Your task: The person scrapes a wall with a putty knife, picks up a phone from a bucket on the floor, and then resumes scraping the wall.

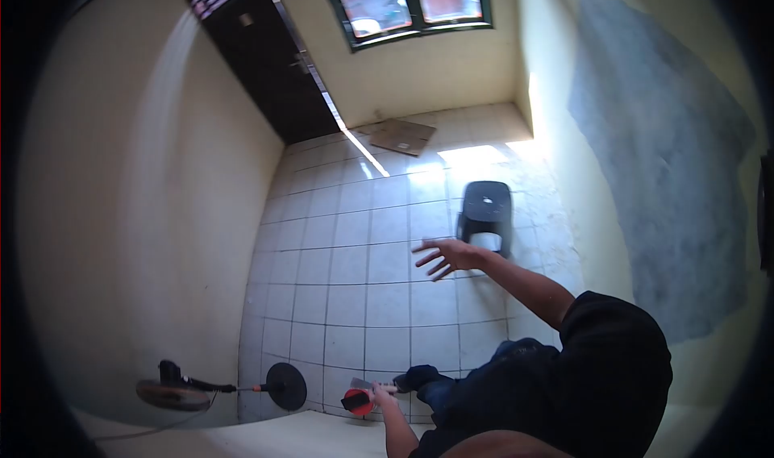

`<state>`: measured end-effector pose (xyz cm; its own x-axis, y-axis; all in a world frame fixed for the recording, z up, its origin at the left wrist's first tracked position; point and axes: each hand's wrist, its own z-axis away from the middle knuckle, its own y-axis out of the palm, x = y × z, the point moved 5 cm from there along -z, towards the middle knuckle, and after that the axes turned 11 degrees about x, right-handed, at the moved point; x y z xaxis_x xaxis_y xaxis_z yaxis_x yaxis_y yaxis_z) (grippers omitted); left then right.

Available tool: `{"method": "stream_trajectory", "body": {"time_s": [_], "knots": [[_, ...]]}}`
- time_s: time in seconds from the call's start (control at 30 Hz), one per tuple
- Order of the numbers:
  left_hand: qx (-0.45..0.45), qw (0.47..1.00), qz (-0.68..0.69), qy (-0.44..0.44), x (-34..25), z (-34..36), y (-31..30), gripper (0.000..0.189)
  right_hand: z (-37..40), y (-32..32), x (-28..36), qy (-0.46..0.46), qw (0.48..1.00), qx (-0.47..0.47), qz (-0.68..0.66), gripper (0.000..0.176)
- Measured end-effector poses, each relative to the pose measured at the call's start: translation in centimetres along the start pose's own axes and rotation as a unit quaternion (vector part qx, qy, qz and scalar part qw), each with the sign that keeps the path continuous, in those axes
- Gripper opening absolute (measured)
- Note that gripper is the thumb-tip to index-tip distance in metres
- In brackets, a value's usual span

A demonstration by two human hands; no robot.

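Observation:
My right hand (453, 256) reaches out over the tiled floor with its fingers spread, and nothing is in it. It appears in front of a black plastic stool (487, 202), with no contact that I can make out. Low in the view, my left hand (383, 395) is closed around a scraper-like tool (361, 384) with a flat grey blade and a pale handle. Against that hand is a round red item (364, 408) with a black piece (354, 401) across it; whether the hand grips these too is unclear.
A fan (172, 394) on a round black base (286, 386) stands at the lower left. Flat cardboard (403, 137) lies near the dark door (270, 63). A window (415, 6) is in the far wall. The right wall has a large grey patch (661, 168).

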<state>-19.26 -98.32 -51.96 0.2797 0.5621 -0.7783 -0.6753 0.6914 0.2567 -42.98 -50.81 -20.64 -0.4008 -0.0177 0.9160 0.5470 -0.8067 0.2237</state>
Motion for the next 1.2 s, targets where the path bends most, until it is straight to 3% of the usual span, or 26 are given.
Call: {"method": "stream_trajectory", "body": {"time_s": [0.03,0.1,0.17,0.2,0.27,0.37,0.5,0.57,0.63,0.77,0.83,0.87,0.93,0.97,1.03,1.1,1.2], "knots": [[0.027,0.999,0.017,-0.013,1.7,1.4,3.4,0.029,5.3,-0.6,1.2,-0.057,0.975,0.003,-0.216,0.06],[0.128,0.988,0.023,-0.081,5.8,4.6,12.4,0.031,15.5,-3.2,1.8,-0.129,0.977,-0.172,-0.009,0.052],[0.207,0.963,0.001,-0.172,12.2,8.5,20.0,0.038,23.4,-7.7,-4.1,-0.179,0.938,-0.296,0.029,0.044],[0.26,0.937,-0.039,-0.232,14.4,10.7,23.4,0.038,28.2,-7.4,-5.8,-0.132,0.928,-0.349,-0.015,0.042],[0.349,0.889,-0.121,-0.27,18.4,15.8,30.5,0.039,37.3,-7.4,-10.8,-0.08,0.894,-0.433,-0.087,0.041],[0.51,0.79,-0.238,-0.243,19.7,23.9,40.8,0.049,48.7,-5.6,-19.3,-0.038,0.817,-0.562,-0.125,0.039],[0.638,0.69,-0.263,-0.219,21.1,31.2,49.3,0.044,57.0,-0.1,-24.3,-0.037,0.707,-0.674,-0.21,0.038],[0.7,0.63,-0.285,-0.179,21.0,34.2,51.8,0.038,58.0,1.4,-25.1,-0.045,0.678,-0.696,-0.23,0.038],[0.71,0.62,-0.279,-0.18,20.7,37.2,53.1,0.033,56.9,1.4,-24.6,-0.06,0.67,-0.698,-0.245,0.038],[0.721,0.588,-0.279,-0.238,20.8,40.9,53.5,0.042,50.8,-0.6,-20.9,-0.086,0.731,-0.647,-0.201,0.04],[0.784,0.528,-0.242,-0.22,20.2,42.8,53.9,0.041,47.3,-1.6,-18.4,-0.071,0.786,-0.595,-0.152,0.046],[0.805,0.498,-0.246,-0.209,20.5,42.6,54.7,0.037,46.2,-1.7,-17.5,-0.055,0.785,-0.607,-0.11,0.052],[0.802,0.487,-0.249,-0.238,19.0,43.2,56.8,0.032,43.3,-2.4,-15.2,-0.034,0.793,-0.608,-0.009,0.065],[0.782,0.501,-0.246,-0.278,16.8,44.0,58.7,0.03,42.3,-3.5,-15.9,-0.016,0.791,-0.611,-0.005,0.086],[0.802,0.497,-0.275,-0.185,14.9,42.7,62.0,0.029,41.0,-4.4,-13.5,0.029,0.809,-0.583,-0.071,0.09],[0.804,0.507,-0.248,-0.189,13.6,40.9,64.0,0.023,39.1,-6.0,-12.5,-0.015,0.832,-0.541,-0.124,0.091],[0.804,0.507,-0.247,-0.187,14.2,38.8,64.6,0.023,36.9,-8.6,-12.1,-0.054,0.859,-0.488,-0.144,0.077]]}}
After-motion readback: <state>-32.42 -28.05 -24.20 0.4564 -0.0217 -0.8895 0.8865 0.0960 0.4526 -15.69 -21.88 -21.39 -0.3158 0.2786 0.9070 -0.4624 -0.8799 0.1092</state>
